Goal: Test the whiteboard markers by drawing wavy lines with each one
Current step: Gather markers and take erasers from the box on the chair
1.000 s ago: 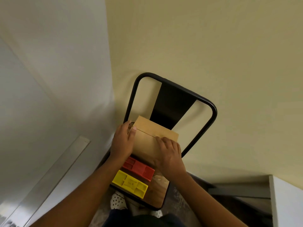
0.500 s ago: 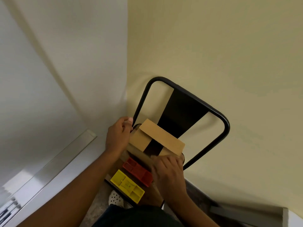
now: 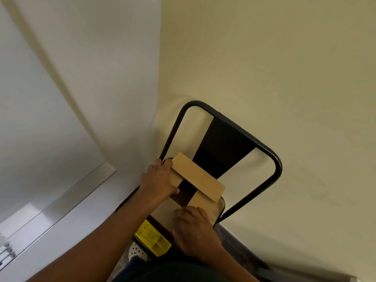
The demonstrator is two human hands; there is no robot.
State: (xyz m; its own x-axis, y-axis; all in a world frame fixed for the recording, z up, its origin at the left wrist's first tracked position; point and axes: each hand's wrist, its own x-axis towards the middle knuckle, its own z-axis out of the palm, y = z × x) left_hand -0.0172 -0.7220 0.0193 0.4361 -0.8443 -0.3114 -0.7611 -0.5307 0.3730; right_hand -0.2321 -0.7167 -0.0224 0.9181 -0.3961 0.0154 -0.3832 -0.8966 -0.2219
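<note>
A brown cardboard box (image 3: 200,179) stands on the seat of a black chair, its far flap folded back and the dark inside showing. My left hand (image 3: 157,182) grips the box's left side, thumb over the edge of the opening. At the near side, my right hand (image 3: 193,231) has its fingers curled on the near flap. What lies inside the box is hidden. The whiteboard (image 3: 30,119) fills the left, with a metal ledge (image 3: 61,204) below it. Blurred marker ends (image 3: 6,251) lie on the ledge at the far lower left.
The chair's black tube backrest (image 3: 277,165) leans near the cream wall (image 3: 284,78). A yellow plastic piece (image 3: 152,238) lies on the seat in front of the box. A spotted white shoe (image 3: 137,253) shows below the seat.
The box's flaps have come open: the far one folded back, the near one drawn toward me by my right hand. The red piece is now hidden. The view swung left.
</note>
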